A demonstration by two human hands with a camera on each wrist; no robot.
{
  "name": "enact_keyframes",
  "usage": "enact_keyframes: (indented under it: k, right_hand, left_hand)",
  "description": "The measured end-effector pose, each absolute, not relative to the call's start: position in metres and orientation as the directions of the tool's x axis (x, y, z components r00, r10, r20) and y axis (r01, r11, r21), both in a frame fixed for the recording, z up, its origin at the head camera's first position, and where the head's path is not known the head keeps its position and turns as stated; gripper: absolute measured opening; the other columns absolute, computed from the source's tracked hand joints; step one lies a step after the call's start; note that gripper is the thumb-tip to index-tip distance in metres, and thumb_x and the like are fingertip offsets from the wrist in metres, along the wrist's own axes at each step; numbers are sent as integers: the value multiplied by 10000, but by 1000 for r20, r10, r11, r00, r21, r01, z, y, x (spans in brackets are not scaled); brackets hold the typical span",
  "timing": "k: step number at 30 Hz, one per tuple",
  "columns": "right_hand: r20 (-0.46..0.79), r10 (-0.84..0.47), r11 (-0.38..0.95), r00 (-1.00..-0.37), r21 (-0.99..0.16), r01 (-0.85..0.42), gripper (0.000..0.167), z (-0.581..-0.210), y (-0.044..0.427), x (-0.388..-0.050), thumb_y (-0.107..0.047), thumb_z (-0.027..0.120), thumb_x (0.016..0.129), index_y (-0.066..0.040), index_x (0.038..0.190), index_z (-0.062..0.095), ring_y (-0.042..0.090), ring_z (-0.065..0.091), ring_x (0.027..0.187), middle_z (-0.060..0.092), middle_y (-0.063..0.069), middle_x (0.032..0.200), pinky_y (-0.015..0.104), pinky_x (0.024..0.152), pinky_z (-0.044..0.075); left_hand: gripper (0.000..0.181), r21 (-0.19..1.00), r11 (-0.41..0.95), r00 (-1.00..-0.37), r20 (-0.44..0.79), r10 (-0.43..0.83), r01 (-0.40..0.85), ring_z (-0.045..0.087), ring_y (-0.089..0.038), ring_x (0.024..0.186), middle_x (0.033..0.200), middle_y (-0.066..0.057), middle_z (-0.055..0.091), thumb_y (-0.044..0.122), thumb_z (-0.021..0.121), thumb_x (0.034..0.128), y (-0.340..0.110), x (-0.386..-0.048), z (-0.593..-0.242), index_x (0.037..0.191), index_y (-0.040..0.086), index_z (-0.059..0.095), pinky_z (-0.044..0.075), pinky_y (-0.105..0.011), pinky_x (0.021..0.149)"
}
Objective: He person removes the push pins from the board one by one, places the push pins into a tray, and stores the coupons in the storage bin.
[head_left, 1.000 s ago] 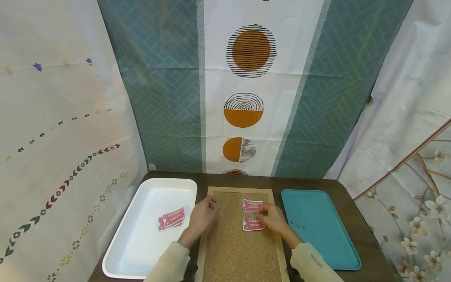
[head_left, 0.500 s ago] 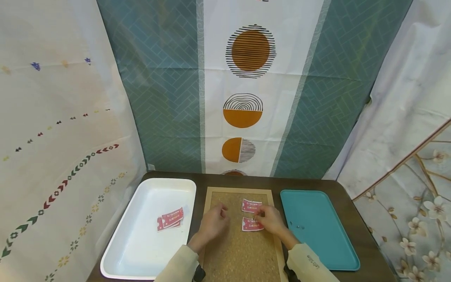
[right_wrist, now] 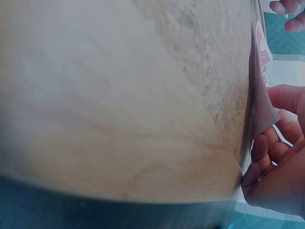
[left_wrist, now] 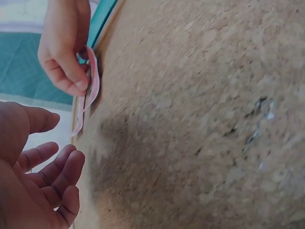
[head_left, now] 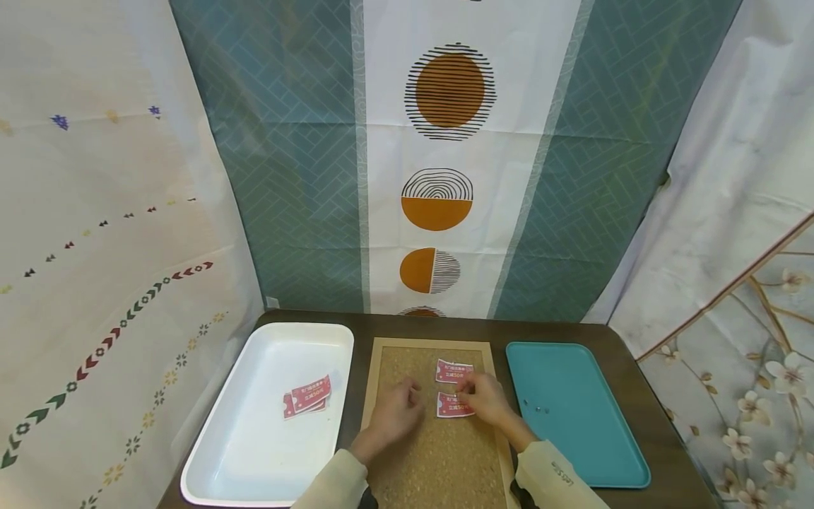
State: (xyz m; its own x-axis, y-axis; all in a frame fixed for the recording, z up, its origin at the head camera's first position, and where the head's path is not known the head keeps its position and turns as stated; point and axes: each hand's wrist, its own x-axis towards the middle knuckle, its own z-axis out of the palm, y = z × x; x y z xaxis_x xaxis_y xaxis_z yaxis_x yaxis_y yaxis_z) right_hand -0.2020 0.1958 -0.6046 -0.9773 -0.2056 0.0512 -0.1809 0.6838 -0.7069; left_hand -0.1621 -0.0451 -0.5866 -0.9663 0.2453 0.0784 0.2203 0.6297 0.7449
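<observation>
Two red-and-white paper coupons lie one above the other on the cork board in the head view, an upper coupon (head_left: 453, 371) and a lower coupon (head_left: 450, 406). At the lower coupon's top edge my right hand (head_left: 486, 401) pinches what looks like a small shiny pushpin (head_left: 456, 394), mostly hidden by the fingertips. In the right wrist view that coupon's edge (right_wrist: 262, 112) lifts off the cork beside the thumb. My left hand (head_left: 397, 410) hovers over the board left of the coupons, holding nothing. Its fingers (left_wrist: 71, 164) are loosely bent and apart in the left wrist view.
The wood-framed cork board (head_left: 439, 466) lies between a white tray (head_left: 254, 452) on the left, with several overlapping coupons (head_left: 308, 396) in it, and a teal tray (head_left: 585, 424) on the right. Several small metal pieces (head_left: 539, 409) lie in the teal tray. Curtains surround the dark table (head_left: 394, 326).
My left hand has moved right, from the board's left edge to over the cork near the coupons. My right hand has shifted only slightly left and stays at the lower coupon.
</observation>
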Motion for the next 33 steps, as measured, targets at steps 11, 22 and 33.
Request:
enact_keyframes:
  k: [11,22,33]
  right_hand:
    - [54,-235,690,-970,-694,-206,77,-608,198,-203,-63,823,869,-101,870,755,100,529,688,634,-54,730,256,625,440]
    - [83,-247,713,-966,-659,-239,75,-612,198,-205,-88,821,855,-133,855,761,66,518,675,620,-94,709,276,664,419]
    - [59,-233,702,-971,-680,-210,83,-615,199,-207,-95,826,869,-152,872,766,75,529,678,622,-94,715,261,647,429]
  left_hand:
    - [312,729,657,-969,37,244,193,575,-112,798,931,12,632,120,727,972,-37,-163,-589,1262,47,640,504,-283,655]
    - [368,764,622,-967,11,253,172,587,-121,818,981,-24,660,133,744,959,-23,-166,-599,1295,42,627,509,-290,654]
    - [397,788,597,-966,-13,259,150,651,-128,875,1041,-41,692,115,731,964,-11,-167,-602,1335,44,607,556,-303,700]
